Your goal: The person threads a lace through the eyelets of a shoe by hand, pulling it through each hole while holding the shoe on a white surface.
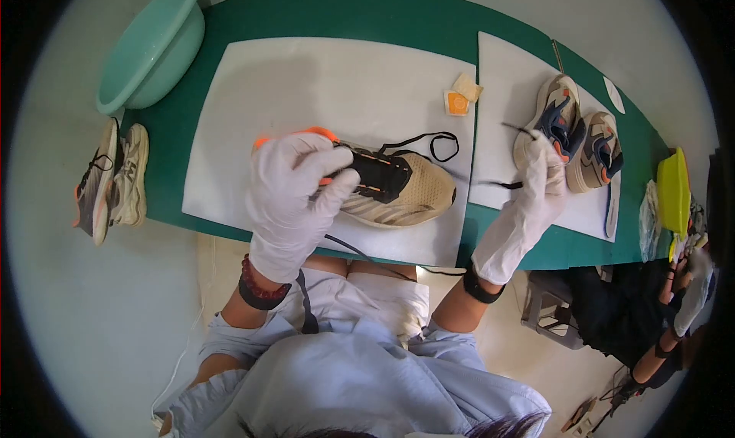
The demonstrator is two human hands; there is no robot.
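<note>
A beige sneaker (417,189) with a black tongue and orange trim lies on a white board, toe pointing right. My gloved left hand (295,193) is closed on the sneaker at its tongue and collar, hiding much of the heel. One black shoelace (440,141) loops above the toe. To the right of the sneaker, my gloved right hand (542,181) is pinched on a dark shoelace, whose blurred end (501,184) sticks out to the left. Behind that hand, a pair of beige and navy sneakers (557,120) rests on a second white board.
A mint basin (145,55) stands at the table's left end, with another pair of sneakers (130,174) below it. Small orange and tan packets (457,102) lie on the white board (344,70). A yellow container (674,193) and another person's gloved hand (695,289) are at right.
</note>
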